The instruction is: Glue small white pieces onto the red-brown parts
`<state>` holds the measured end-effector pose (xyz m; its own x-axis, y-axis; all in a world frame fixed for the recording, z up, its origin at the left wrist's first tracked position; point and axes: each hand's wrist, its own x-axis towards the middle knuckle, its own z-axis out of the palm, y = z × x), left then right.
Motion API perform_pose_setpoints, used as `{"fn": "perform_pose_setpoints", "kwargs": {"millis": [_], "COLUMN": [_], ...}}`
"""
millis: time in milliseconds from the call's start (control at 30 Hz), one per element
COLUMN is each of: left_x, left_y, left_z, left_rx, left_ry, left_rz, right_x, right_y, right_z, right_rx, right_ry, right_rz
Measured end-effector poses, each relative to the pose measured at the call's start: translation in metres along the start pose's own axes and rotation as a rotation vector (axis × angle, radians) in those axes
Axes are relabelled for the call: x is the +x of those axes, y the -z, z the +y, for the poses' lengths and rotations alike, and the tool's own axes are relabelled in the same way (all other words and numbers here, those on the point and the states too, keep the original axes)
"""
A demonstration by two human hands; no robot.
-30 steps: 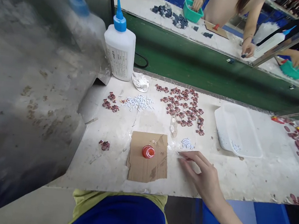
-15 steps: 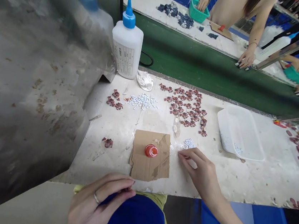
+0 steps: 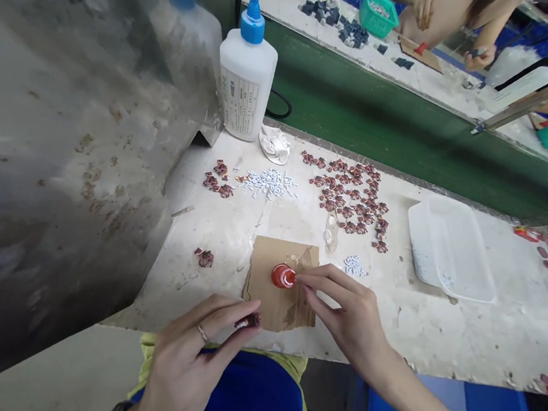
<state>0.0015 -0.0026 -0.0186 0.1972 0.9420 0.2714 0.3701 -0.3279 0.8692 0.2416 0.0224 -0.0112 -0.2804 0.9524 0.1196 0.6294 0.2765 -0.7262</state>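
My left hand [image 3: 197, 355] pinches a small dark brown figurine [image 3: 249, 321] between thumb and fingers, close to the table's front edge. My right hand [image 3: 349, 306] has its fingertips pressed together at the right rim of a small red cup [image 3: 282, 276]; whatever they hold is too small to make out. Under the cup lies a torn piece of cardboard [image 3: 281, 312]. A little pile of pale blue-white bits [image 3: 355, 265] sits just beyond my right hand. One more brown figurine [image 3: 204, 258] rests left of the cardboard.
Many brown figurines [image 3: 349, 197] spread across the back, beside a larger heap of pale bits [image 3: 271, 183]. A glue bottle [image 3: 245, 90] stands by the metal panel [image 3: 79, 130]. At right is a clear plastic tray [image 3: 476, 255]. Co-workers' hands [image 3: 425, 8] work beyond the green barrier.
My right hand has moved left from near the small pale pile to the red cup. My left hand has risen slightly toward the cardboard, still pinching the figurine. The camera view shifted a little.
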Motion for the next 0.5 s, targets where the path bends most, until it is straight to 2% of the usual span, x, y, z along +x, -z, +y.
{"fn": "perform_pose_setpoints", "kwargs": {"millis": [233,400,500], "left_x": [0.002,0.006,0.009], "left_y": [-0.005,-0.007,-0.007], "left_z": [-0.002,0.007,0.013], "left_rx": [-0.003,-0.033,-0.085], "left_ry": [-0.056,-0.029,-0.001], "left_rz": [-0.025,0.022,0.018], "right_x": [0.000,0.000,0.000], "right_y": [-0.001,0.003,0.004], "right_z": [-0.001,-0.025,-0.042], "right_rx": [0.002,0.186,0.336], "right_ry": [0.017,-0.067,-0.071], "right_rz": [0.013,0.062,0.077]}}
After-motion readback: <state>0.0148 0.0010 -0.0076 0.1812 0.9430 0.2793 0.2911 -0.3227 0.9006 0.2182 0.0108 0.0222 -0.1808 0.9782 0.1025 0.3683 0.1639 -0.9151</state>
